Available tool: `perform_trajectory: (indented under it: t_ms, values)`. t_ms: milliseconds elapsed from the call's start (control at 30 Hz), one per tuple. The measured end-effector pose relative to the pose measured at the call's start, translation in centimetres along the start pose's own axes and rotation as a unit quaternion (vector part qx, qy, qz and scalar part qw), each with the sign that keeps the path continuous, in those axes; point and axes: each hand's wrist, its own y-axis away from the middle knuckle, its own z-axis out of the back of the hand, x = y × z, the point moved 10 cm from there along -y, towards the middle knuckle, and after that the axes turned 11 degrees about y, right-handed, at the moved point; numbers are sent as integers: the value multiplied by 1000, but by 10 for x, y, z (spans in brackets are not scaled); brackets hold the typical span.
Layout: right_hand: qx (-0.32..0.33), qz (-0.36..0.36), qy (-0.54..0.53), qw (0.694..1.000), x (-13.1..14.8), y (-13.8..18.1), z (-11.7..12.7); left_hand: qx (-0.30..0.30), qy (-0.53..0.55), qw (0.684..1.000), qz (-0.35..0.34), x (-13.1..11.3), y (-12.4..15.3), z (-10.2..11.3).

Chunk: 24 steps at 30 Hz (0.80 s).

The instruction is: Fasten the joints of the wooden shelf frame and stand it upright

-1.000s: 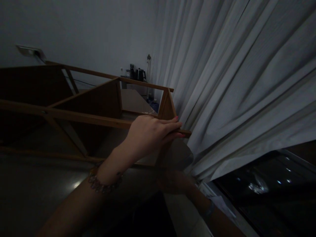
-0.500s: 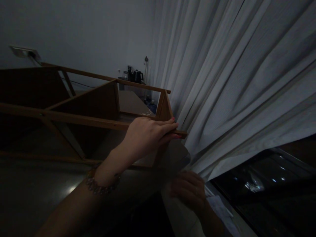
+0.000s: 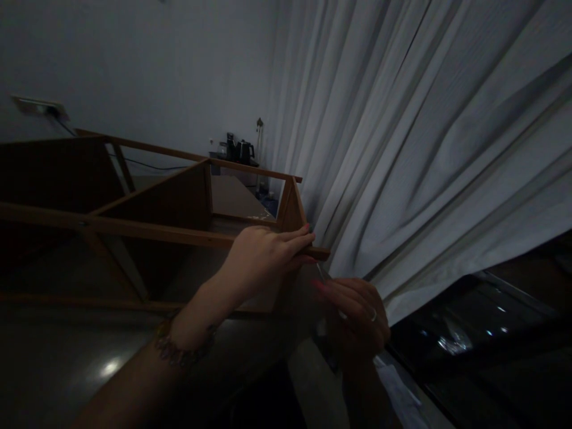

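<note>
A wooden shelf frame (image 3: 179, 231) lies on its side across the view, with dark panels between its rails. My left hand (image 3: 263, 249) is closed round the near rail close to its right end, thumb below and fingers on top. Just below that rail end, my right hand (image 3: 357, 313) pinches a thin metal rod (image 3: 322, 271), its tip up near the wood. The lower part of the rod is hidden in my fingers, and its kind is too dark to make out.
A pale curtain (image 3: 402, 149) hangs along the right, above a dark reflective window (image 3: 482, 333). At the back, a black kettle (image 3: 244, 152) stands near the wall. A wall socket (image 3: 38, 108) with a plug and cable is at the left.
My right hand has risen towards the rail end, and the thin metal rod now shows in its fingers. My left hand keeps its hold on the rail; the view has tilted slightly.
</note>
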Motion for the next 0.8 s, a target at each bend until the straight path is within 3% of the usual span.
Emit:
perform_trajectory:
  t_ms: [567,800]
  values:
    - [-17,3,-13,1000,-4,0,-14,25,8,1000,-5,1,-1,-2]
    - [-10,36,-1,999,3,-6,-17,49,9,999,10,3,-1,-7]
